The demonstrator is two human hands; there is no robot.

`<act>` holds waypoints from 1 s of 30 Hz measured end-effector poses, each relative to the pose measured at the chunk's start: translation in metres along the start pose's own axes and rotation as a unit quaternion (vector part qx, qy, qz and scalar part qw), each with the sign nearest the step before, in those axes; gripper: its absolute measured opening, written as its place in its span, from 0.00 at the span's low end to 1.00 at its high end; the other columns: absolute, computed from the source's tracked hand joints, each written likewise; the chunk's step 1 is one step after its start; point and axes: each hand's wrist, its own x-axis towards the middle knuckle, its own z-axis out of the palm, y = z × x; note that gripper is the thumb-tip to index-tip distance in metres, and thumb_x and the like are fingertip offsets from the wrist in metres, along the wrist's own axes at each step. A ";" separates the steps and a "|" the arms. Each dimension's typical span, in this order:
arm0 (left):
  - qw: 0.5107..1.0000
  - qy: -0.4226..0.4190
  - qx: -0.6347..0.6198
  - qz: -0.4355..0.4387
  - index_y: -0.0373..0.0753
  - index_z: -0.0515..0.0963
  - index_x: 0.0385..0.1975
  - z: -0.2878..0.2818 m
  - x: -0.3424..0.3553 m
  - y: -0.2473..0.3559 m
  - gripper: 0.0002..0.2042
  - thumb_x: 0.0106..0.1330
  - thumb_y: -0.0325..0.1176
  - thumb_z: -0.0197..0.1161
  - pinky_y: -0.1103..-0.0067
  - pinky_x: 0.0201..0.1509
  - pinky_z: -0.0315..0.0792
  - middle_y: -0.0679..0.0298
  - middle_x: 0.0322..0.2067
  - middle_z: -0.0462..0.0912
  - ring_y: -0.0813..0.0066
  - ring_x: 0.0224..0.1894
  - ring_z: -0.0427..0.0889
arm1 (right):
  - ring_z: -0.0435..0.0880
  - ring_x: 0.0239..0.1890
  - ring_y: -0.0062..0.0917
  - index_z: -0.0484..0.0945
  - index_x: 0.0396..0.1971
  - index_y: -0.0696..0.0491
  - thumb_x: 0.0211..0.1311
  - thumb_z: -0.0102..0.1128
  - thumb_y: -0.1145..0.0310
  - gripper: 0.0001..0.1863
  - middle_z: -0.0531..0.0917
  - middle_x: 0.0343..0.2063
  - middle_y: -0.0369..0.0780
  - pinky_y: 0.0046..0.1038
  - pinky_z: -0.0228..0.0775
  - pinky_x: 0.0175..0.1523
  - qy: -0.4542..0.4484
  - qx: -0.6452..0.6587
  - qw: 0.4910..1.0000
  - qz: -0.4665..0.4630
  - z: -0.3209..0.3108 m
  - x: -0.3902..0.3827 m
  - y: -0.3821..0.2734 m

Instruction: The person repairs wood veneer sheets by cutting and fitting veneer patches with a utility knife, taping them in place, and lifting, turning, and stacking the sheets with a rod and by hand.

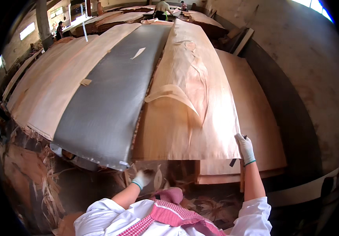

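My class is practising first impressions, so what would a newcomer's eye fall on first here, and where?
Probably the broad pale wood sheet right of centre, with its curled flap standing out mid-surface. Beside it on the left runs a long dark grey panel, in strong contrast. Then the white-gloved hands: the right hand at the sheet's near right corner with a dark tool, the left hand below its near edge.
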 end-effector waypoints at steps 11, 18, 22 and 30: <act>0.500 -0.205 0.689 0.483 0.40 0.72 0.54 -0.058 0.200 -0.012 0.23 0.68 0.50 0.55 0.69 0.67 0.60 0.62 0.58 0.72 0.65 0.61 0.67 | 0.70 0.25 0.12 0.79 0.28 0.54 0.63 0.61 0.64 0.09 0.77 0.24 0.28 0.19 0.63 0.30 0.067 -0.173 0.982 -0.041 -0.256 0.095 0.002; 0.462 -0.100 0.675 0.567 0.47 0.74 0.42 -0.163 0.256 -0.004 0.09 0.63 0.34 0.59 0.76 0.44 0.72 0.66 0.40 0.76 0.73 0.43 0.74 | 0.66 0.22 0.10 0.73 0.21 0.53 0.64 0.59 0.66 0.12 0.72 0.19 0.28 0.18 0.58 0.26 0.098 -0.180 0.979 -0.015 -0.386 0.121 0.006; 0.497 -0.134 0.708 0.483 0.47 0.72 0.48 -0.216 0.275 -0.006 0.15 0.64 0.44 0.57 0.71 0.63 0.60 0.66 0.51 0.72 0.71 0.56 0.68 | 0.64 0.22 0.11 0.74 0.22 0.55 0.64 0.60 0.67 0.12 0.71 0.18 0.28 0.18 0.58 0.27 0.131 -0.289 0.948 -0.037 -0.470 0.137 0.012; 0.411 -0.207 0.601 0.654 0.41 0.72 0.51 -0.218 0.406 -0.013 0.19 0.60 0.29 0.65 0.75 0.50 0.74 0.64 0.48 0.77 0.71 0.50 0.76 | 0.66 0.21 0.14 0.75 0.24 0.58 0.61 0.60 0.68 0.10 0.72 0.18 0.31 0.22 0.60 0.27 0.132 -0.362 0.919 -0.081 -0.632 0.228 0.032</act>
